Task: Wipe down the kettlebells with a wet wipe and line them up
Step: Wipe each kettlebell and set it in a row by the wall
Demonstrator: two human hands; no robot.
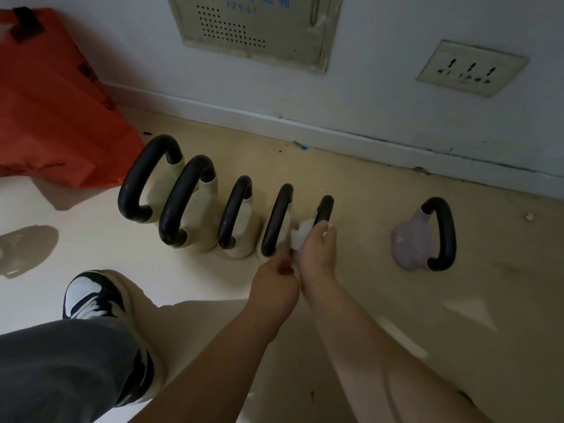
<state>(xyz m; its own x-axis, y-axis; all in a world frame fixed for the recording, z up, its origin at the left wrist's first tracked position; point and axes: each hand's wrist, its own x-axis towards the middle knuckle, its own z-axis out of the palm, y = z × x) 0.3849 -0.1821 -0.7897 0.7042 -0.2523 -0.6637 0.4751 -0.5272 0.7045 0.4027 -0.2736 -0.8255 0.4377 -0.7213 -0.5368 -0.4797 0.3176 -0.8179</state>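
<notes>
While crouched over the floor [366,184] near its wall edge, worked on the fifth bell [325,207], at the right end of a close row of five. Gripped the wipe [300,235] in the right hand [317,251], bunched against that bell just under its black handle. Held the left hand [274,279] curled low at the bell's foot, beside the right wrist; could not tell whether it gripped anything. Noted a lilac bell [409,242] on its side, well apart to the right and out of line. Judged as mid-wipe. Called for steadying the bell with the left, running the wipe round the handle and down the hidden body, then nudging it flush with its neighbour without toppling the row.
</notes>
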